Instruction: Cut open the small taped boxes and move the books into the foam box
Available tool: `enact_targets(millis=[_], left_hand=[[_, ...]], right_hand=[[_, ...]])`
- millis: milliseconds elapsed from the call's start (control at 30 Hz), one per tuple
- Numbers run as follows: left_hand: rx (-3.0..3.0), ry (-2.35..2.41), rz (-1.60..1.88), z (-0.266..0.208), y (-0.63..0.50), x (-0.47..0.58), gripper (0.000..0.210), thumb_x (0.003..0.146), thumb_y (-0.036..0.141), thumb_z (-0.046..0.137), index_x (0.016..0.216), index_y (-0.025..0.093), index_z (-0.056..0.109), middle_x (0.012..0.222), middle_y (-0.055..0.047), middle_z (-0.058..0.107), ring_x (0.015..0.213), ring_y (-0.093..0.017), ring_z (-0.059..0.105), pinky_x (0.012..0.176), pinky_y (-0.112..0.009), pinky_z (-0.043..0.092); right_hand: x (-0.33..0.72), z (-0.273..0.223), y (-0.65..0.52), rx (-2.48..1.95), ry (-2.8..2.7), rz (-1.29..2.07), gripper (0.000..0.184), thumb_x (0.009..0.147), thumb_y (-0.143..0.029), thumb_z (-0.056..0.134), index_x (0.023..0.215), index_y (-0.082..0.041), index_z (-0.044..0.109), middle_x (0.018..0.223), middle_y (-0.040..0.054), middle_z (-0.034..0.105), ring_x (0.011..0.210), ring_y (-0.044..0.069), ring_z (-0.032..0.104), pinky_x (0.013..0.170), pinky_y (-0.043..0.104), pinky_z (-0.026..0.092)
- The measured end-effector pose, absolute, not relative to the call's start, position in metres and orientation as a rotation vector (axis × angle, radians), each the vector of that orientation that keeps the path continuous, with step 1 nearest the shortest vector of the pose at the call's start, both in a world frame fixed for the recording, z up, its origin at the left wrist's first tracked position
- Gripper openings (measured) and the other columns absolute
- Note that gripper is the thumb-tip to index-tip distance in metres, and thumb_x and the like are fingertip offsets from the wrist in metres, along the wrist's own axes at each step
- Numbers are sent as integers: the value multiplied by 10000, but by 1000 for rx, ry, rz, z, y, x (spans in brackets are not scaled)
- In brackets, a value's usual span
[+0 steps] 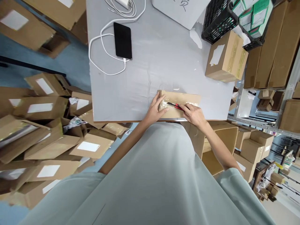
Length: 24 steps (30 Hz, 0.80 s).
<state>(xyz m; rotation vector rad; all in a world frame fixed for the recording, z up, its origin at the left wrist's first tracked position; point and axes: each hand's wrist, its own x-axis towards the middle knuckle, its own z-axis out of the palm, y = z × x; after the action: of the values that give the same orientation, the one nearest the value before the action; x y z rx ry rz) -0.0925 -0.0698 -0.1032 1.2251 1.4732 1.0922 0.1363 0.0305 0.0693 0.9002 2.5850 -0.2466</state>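
A small, long cardboard box (181, 114) with shiny clear tape along its top lies at the table's near edge. My left hand (154, 109) grips its left end, thumb on the near side and fingers at the far corner. A red and black utility knife (176, 106) is held in my right hand (194, 114), fingers wrapped round its handle. The knife's tip points left, over the taped top. Whether the blade touches the tape, I cannot tell.
On the grey table (145, 72) lie a black phone (122, 40) with a white cable (103, 73) and a silver laptop (180, 9). At right stand a taped carton (226, 56) and a black crate (217, 22). Opened cartons (49, 143) heap at left; an open box (217, 140) is below right.
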Motion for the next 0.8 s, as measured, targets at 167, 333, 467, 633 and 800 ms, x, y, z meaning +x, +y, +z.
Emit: enact_targets(millis=[167,333,467,633,800], left_hand=[[1219,1449,1107,-104,-69,-93,879,964,734,711,1692,299,480,1847,-142,281,1705,-356,317,1395,-547,283],[1218,1449,1121,-105,-68,-93,877,959,738,716,1686,303,487,1844,-139,288,1707,-360,312,1389,-554,297],[1217,1453,1125,-108,-68,-92,880,958,748,711,1684,303,489,1839,-146,295,1704,-366,316,1385,-560,302],[1205,1457,1119,-110,-67,-92,896,944,757,724,1676,295,496,1829,-159,308,1702,-376,320,1373,-566,333],[1191,1458,1079,-108,-64,-97,916,931,766,734,1671,280,499,1821,-177,313,1699,-368,329,1345,-547,391]], right_hand=[[116,71,40,701,2569,-124,551,1142,-131,397,1646,-305,536,1277,114,742,1039,231,682,832,322,486],[108,78,48,583,2546,-87,584,1137,-93,374,1679,-280,485,1269,130,731,1077,238,670,848,337,478],[100,92,50,467,2548,-59,594,1117,-56,365,1674,-229,476,1279,147,731,1091,247,663,843,355,479],[74,108,52,374,2526,-71,561,1103,-49,386,1638,-179,494,1254,164,739,1082,278,665,813,385,481],[55,116,58,340,2505,-77,496,1090,-43,390,1545,-163,547,1237,156,747,1075,277,674,828,387,483]])
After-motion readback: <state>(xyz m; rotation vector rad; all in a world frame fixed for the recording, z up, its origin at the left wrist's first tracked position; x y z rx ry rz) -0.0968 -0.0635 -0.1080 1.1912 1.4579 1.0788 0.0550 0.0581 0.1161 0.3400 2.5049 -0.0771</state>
